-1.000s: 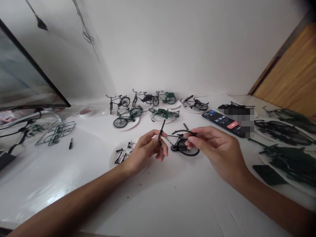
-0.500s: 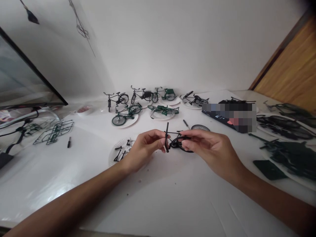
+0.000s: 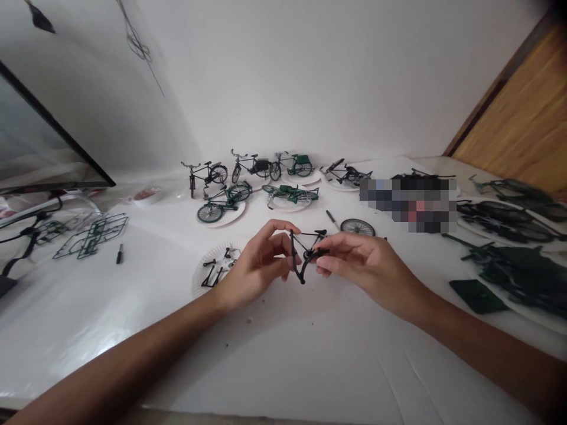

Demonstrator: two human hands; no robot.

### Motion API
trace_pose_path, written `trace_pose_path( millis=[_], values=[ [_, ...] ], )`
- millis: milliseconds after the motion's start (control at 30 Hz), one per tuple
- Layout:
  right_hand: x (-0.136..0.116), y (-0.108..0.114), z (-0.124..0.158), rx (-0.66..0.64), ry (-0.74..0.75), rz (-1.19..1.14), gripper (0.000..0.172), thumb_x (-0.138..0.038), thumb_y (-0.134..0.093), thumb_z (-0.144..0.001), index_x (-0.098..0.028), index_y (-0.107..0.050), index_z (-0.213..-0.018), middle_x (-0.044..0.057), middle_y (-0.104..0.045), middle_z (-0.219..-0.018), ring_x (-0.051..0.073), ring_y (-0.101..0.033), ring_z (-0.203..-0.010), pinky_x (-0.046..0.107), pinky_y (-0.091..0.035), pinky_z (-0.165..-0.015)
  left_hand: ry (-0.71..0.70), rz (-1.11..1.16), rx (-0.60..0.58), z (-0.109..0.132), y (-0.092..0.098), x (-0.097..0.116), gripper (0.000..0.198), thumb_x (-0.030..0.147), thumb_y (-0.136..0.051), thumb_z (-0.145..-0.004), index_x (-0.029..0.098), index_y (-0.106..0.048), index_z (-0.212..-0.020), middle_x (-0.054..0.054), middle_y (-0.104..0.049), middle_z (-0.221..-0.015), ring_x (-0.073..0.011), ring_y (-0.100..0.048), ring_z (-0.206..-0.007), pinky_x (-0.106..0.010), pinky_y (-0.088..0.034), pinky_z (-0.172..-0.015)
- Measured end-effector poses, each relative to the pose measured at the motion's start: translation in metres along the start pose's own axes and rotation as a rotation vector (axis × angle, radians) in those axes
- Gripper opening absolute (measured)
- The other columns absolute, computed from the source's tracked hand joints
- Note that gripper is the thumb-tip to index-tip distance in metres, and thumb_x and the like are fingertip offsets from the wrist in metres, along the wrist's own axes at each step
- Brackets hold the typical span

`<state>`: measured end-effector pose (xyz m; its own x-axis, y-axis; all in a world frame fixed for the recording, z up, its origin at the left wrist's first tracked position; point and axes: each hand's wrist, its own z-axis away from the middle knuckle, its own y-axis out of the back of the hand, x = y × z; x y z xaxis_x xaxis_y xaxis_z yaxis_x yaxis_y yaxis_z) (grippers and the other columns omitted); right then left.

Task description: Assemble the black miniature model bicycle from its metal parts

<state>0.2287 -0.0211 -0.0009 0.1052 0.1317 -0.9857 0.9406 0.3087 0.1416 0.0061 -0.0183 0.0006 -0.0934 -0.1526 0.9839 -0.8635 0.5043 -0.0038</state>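
Both my hands hold a small black model bicycle frame [image 3: 305, 251] above the white table [image 3: 283, 360]. My left hand [image 3: 259, 265] pinches its front fork end, fingers curled. My right hand [image 3: 363, 265] pinches the frame's rear part between thumb and fingers. A loose black wheel [image 3: 357, 226] lies on the table just beyond my right hand, with a small black pin [image 3: 332, 219] beside it. A paper plate [image 3: 212, 273] with small black parts sits left of my left hand.
Several finished model bicycles [image 3: 225, 200] stand on paper plates at the back. Green part sprues [image 3: 91, 236] and a monitor [image 3: 44, 153] are at the left. Dark bicycle parts on plates [image 3: 514, 236] fill the right side, near a wooden panel [image 3: 522, 124].
The frame has been turned in my hands and pulled slightly closer. The wheel that was on it a second ago now lies on the table behind my right hand.
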Motion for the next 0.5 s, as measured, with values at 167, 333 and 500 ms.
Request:
trace_pose_path(
  millis=[167,333,500],
  values=[
    [-0.0005,0.0007,-0.0013,-0.041,-0.050,-0.078,0.029,-0.039,-0.076,-0.084,-0.019,-0.072,-0.104,0.004,-0.078,-0.083,0.017,-0.073,-0.077,0.033,-0.058,-0.079,-0.082,-0.159,-0.074,0.0031,-0.0017,-0.0014,0.024,0.013,-0.049,-0.099,0.023,-0.040,-0.119,-0.004,-0.061,-0.098,-0.0151,-0.063,-0.085,-0.032,-0.055,-0.076],
    [-0.0005,-0.0004,-0.0017,-0.041,-0.068,-0.166,0.028,-0.036,-0.077,-0.083,-0.017,-0.071,-0.103,0.006,-0.079,-0.089,0.020,-0.076,-0.082,0.036,-0.061,-0.079,-0.140,-0.360,-0.033,0.0053,-0.0005,-0.0022,0.030,0.013,-0.049,-0.100,0.022,-0.043,-0.128,-0.005,-0.065,-0.099,-0.0158,-0.069,-0.082,-0.034,-0.060,-0.077],
    [0.0029,0.0028,-0.0026,-0.028,-0.075,-0.223,0.028,-0.036,-0.079,-0.082,-0.018,-0.071,-0.102,0.007,-0.079,-0.094,0.020,-0.076,-0.084,0.036,-0.062,-0.081,-0.183,-0.433,-0.005,0.0022,0.0036,-0.0077,0.016,0.018,-0.058,-0.098,0.019,-0.055,-0.113,-0.006,-0.073,-0.098,-0.0182,-0.074,-0.087,-0.032,-0.060,-0.081]
  ],
)
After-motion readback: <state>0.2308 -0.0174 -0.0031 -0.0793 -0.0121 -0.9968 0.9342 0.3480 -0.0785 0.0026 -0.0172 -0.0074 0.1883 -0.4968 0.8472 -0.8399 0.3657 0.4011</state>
